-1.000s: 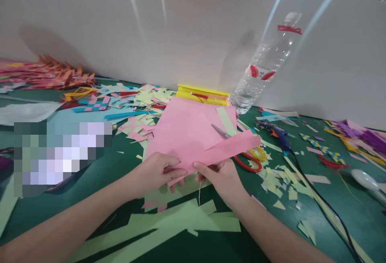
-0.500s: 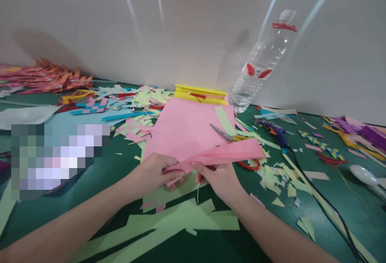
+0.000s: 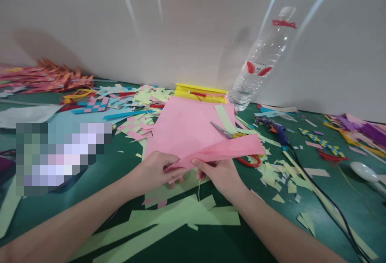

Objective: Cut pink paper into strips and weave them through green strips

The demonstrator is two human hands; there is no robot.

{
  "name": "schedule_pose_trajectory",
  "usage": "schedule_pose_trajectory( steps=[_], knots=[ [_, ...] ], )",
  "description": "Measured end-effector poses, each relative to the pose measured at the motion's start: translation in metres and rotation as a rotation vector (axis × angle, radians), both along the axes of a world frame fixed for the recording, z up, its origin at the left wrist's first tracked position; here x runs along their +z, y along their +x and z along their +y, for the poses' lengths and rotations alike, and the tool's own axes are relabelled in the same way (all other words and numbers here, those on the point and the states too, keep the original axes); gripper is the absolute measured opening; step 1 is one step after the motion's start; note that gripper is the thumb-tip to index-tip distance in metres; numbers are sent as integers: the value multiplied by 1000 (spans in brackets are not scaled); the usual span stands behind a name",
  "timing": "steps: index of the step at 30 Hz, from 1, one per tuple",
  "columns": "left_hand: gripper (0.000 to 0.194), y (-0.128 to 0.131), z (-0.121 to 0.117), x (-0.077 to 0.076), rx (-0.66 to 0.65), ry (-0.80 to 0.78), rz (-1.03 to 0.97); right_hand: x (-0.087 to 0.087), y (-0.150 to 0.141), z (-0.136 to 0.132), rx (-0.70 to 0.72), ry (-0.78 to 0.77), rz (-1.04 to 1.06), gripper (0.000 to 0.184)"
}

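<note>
A folded strip of pink paper (image 3: 229, 149) runs between my two hands, slanting up to the right. My left hand (image 3: 158, 167) pinches its left end between thumb and fingers. Close beside it, my right hand (image 3: 215, 172) grips the strip's lower edge, thumb on top and the fingers partly hidden beneath. A larger pink sheet (image 3: 183, 128) lies flat behind the strip. Scissors (image 3: 224, 129) with orange-red and yellow handles rest on that sheet's right side, partly covered by the strip. Below my hands a thin pale string (image 3: 199, 190) hangs down.
Long light-green paper strips (image 3: 169, 214) lie in front. A clear plastic bottle (image 3: 259, 64) leans on the wall. At right are a glue gun (image 3: 273, 130), its black cable, paper scraps (image 3: 276, 174) and a white spoon (image 3: 364, 172). A yellow folded piece (image 3: 200, 93) stands behind.
The right end of the pink strip has tilted slightly and its upper edge looks wider. Both hands keep their hold in nearly the same place. The view has shifted a little.
</note>
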State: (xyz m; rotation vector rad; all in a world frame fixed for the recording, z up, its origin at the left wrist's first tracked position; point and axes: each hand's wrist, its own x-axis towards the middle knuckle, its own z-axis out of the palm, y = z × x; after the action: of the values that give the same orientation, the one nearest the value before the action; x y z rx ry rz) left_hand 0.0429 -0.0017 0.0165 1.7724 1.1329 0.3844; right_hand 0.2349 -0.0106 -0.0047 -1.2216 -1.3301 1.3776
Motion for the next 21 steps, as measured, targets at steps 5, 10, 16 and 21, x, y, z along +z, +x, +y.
schedule_pose_trajectory(
  steps=[5, 10, 16, 21],
  knots=[
    [41, -2, 1, -1, -10, -11, -24, 1, 1, 1, -8, 9, 11, 30],
    [41, -4, 3, 0, -16, 2, -7, 1, 1, 2, -34, -22, 89, 33],
    [42, -7, 5, 1, -21, -17, -18, 1, -3, 6, -163, -60, 231, 28],
    [37, -8, 4, 5, -40, 17, 45, -2, -6, 5, -183, -38, 232, 27]
  ],
)
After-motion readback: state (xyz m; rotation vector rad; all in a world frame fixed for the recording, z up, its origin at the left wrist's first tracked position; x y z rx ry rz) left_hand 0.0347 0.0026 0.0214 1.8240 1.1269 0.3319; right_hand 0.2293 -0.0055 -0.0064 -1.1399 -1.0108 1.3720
